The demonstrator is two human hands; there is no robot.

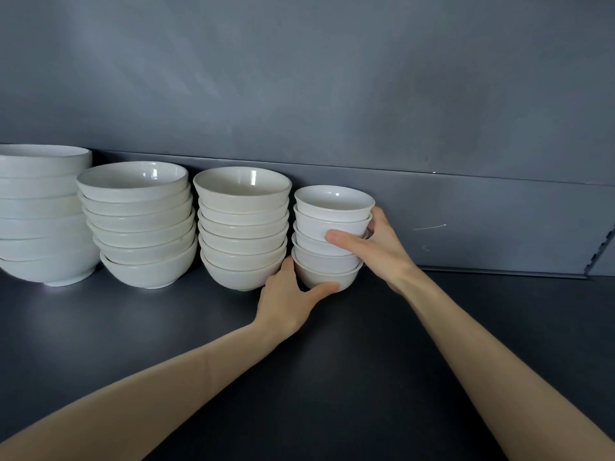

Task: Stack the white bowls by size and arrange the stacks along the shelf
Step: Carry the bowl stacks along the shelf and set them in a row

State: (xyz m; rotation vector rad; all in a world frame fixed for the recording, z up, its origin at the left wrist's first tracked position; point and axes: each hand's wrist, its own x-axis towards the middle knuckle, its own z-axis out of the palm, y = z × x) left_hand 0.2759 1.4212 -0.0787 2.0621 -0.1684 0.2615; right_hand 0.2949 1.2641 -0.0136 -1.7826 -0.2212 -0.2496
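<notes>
On the dark grey shelf (133, 327), four stacks of white bowls stand in a row close to the grey back wall (332, 94); they go from big to small. The biggest stack (43, 221) is at the far left, and part of it is cut off by the edge of the view; next to it is the second stack (143, 227), then the third stack (243, 234); each one is just beside the next. The smallest stack (332, 201) is last on the right, just beside the third stack, and both hands are on it.

The left hand (289, 294) is low down; its thumb is curled along the front of the bottom bowl, and its fingers go into the gap between the third stack and the smallest stack, where they are hidden. The right hand (376, 247) is higher up; its thumb presses on the front of the middle bowls and its fingers (377, 216) curl round the far right side, so the hand is clamped on the stack. The bottom bowl is down by the shelf; I cannot tell if it touches. Both bare arms reach in from the near edge.
</notes>
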